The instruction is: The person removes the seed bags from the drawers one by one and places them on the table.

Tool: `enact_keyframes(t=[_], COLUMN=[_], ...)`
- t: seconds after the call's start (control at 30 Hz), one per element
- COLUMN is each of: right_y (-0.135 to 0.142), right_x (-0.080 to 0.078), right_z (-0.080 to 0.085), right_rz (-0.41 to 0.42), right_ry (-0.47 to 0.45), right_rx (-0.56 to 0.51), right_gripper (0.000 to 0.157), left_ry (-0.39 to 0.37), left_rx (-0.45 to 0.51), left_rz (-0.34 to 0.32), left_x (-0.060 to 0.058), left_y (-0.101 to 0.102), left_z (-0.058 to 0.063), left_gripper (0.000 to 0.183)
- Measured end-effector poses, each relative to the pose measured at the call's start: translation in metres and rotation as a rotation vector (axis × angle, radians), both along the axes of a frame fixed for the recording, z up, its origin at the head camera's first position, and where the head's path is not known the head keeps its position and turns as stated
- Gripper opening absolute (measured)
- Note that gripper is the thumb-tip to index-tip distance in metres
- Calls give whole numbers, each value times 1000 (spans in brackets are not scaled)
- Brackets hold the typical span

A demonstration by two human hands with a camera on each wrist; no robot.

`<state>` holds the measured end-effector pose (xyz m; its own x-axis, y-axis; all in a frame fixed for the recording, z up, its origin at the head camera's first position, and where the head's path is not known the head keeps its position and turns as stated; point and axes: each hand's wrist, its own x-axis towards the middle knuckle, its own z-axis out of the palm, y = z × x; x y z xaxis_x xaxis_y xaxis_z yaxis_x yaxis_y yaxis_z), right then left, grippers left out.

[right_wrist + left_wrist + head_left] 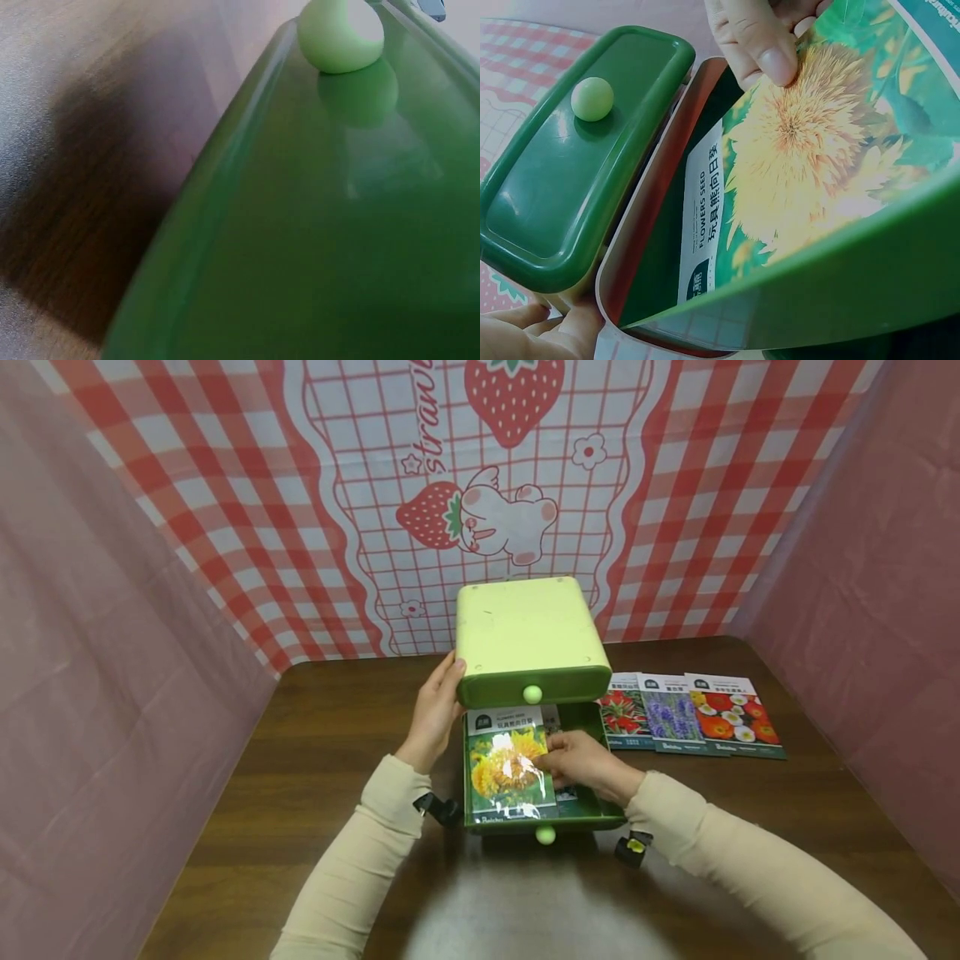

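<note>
A small two-tier drawer box (528, 622) has a pale yellow-green top and green drawer fronts. Its lower drawer (592, 818) is pulled out, while the upper one stays closed. My left hand (435, 714) rests with its fingers against the box's left side. Inside the lower drawer lies a flower seed packet (495, 793) with a yellow sunflower picture. The right hand (585, 764) reaches into the drawer and pinches this packet at its right edge. In the left wrist view, the right thumb (778, 66) presses on the packet's face. Another packet (551, 717) shows partly from under it.
Three more seed packets, with red (626, 714), purple (670, 714) and orange-and-white flowers (738, 718), overlap on the wooden table (337, 760) right of the box. A strawberry-print cloth (330, 568) hangs behind; pink cloths flank both sides. The lower drawer's round knob (340, 37) faces the person.
</note>
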<state>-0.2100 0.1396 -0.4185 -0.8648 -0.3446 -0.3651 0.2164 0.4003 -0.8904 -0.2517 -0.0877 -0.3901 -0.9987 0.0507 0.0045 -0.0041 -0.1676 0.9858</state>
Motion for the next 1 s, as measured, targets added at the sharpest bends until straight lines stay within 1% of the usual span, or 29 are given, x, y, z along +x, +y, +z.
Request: enact_keyframes(t=[0.1,0.23,0.37,0.4,0.6,0.83,1.0], right_y=[0,-1,-1,0,3,11,19], right_x=[1,2,3,2,2,2,6], right_z=[-1,-2,1,1,10,20,26], right_rz=[40,75,61,46,1,-13,-17], right_ry=[0,-3,7,12,41,10,-21], right_rx=[19,30,38,40,26,28,13], right_gripper=[31,16,16,16,16,24,23], left_ry=[-2,-3,3,5,-1,-6,-1], left_rx=[1,4,0,-2,2,-1,-11], left_rz=[1,2,-2,-3,-2,6,17], left_x=[0,1,1,1,1,2,2], left_y=[0,0,0,0,0,1,1], left_z=[0,0,0,0,1,0,1], left_gripper=[57,57,57,57,59,58,57])
